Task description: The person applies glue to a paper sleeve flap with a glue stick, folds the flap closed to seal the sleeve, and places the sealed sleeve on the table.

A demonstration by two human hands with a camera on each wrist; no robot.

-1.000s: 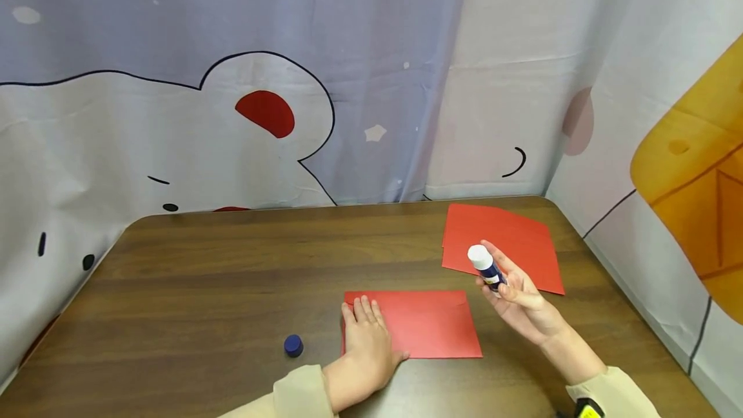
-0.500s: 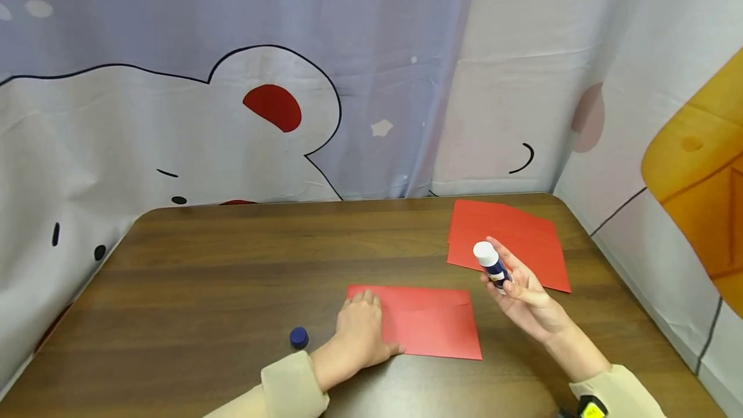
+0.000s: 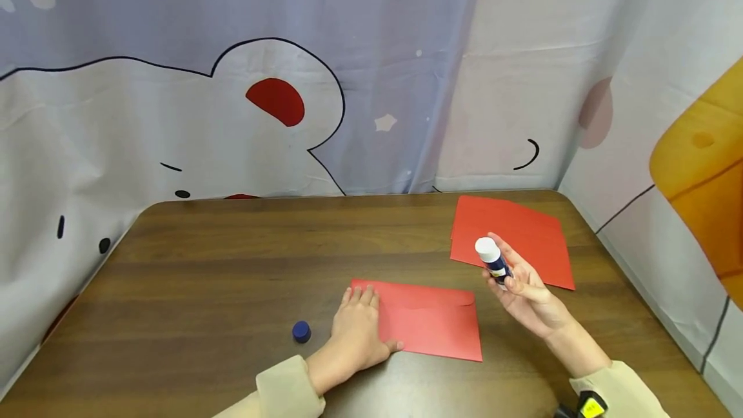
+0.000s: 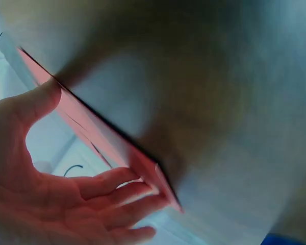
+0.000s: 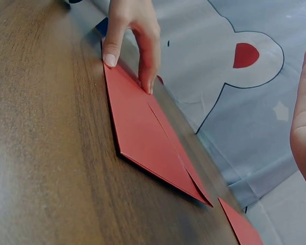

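Observation:
A red envelope [image 3: 432, 322] lies flat on the table, its flap folded down along the far edge. On its left end rests my left hand [image 3: 355, 335], fingers toward the far edge and thumb at the near edge. The left wrist view shows this thumb and the fingertips touching the envelope [image 4: 94, 125]. My right hand [image 3: 534, 308] holds a dark blue glue stick [image 3: 496, 264] in the air, white end tilted up, right of the envelope. In the right wrist view only part of my right hand [image 5: 305, 138] shows, at the edge.
A small dark blue cap [image 3: 301, 331] stands on the wooden table [image 3: 220, 263], left of my left hand. More red envelopes [image 3: 540, 237] lie stacked at the back right, partly behind my right hand. A printed curtain [image 3: 395, 82] hangs behind the table.
My left hand has shifted slightly left and turned on the envelope, whose right end now tilts a little toward me. My right hand keeps the glue stick raised at about the same place.

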